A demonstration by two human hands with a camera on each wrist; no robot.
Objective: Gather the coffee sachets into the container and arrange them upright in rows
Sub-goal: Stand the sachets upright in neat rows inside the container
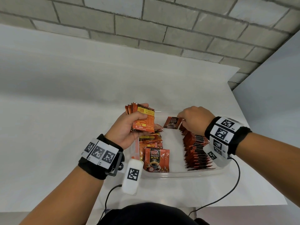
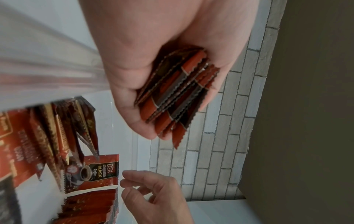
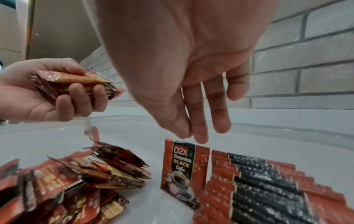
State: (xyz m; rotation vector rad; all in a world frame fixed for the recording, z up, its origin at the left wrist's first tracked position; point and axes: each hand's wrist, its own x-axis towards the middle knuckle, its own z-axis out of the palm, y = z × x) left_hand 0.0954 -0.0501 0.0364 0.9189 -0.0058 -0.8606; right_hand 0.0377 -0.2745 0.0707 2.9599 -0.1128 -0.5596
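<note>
Gripping a thick stack of glossy red foil coffee sachets with serrated edges [image 1: 141,118], the left hand [image 1: 125,129] curls its fingers round them above the clear, shallow plastic container [image 1: 178,175] on the white tabletop [image 1: 48,111]. The right hand [image 1: 193,119], fingers loose and extended, touches the top edge of a single upright sachet [image 3: 184,169] at the far end of a neat standing row [image 1: 196,151]; whether it pinches is unclear. A jumbled sachet pile [image 1: 151,140] lies along the container's left side, partly hidden.
</note>
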